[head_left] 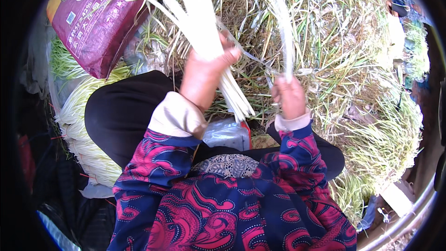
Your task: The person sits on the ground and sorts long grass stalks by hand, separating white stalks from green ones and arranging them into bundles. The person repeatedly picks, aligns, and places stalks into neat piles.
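My left hand (211, 67) is closed around a bunch of pale chives (200, 16), tilted with one end up and to the left. Cut-looking ends stick out below the fist, toward my lap. To the right, my right hand (289, 96) is closed on a long whitish strand (284, 28) that arcs upward. Motion blurs this strand, so I cannot tell whether it is a stalk or a plastic strip. A thin, shiny strip (251, 56) runs between the two hands. Below them, a clear plastic packet (226, 135) with a red edge lies by my lap.
A purple printed sack (100, 23) stands at the upper left. Beneath it, tied bundles of pale yellow chives (83, 130) lie stacked beside my left knee (121, 116). Loose green and dry stalks (334, 65) cover the ground ahead and to the right. A white block-like object (397, 199) lies at the lower right.
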The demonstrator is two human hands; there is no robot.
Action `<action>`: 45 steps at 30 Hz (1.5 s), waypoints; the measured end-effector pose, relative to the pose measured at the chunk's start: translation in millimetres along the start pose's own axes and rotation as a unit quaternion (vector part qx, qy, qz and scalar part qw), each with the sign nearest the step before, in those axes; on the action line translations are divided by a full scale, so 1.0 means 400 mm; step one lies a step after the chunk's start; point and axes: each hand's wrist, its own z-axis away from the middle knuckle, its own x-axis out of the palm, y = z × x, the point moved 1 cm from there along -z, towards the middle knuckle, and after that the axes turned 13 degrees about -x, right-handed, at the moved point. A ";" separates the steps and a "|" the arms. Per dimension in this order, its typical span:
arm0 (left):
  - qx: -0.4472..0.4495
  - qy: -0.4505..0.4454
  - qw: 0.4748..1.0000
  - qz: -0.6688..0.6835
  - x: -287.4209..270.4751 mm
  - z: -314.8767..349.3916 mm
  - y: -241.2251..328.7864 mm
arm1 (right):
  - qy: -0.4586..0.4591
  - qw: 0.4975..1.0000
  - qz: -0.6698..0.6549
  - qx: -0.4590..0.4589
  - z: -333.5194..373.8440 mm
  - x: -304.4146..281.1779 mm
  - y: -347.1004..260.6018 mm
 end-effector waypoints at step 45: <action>-0.212 -0.011 0.976 0.050 0.033 -0.034 -0.113 | 0.043 0.874 0.483 -0.032 -0.327 -0.283 0.276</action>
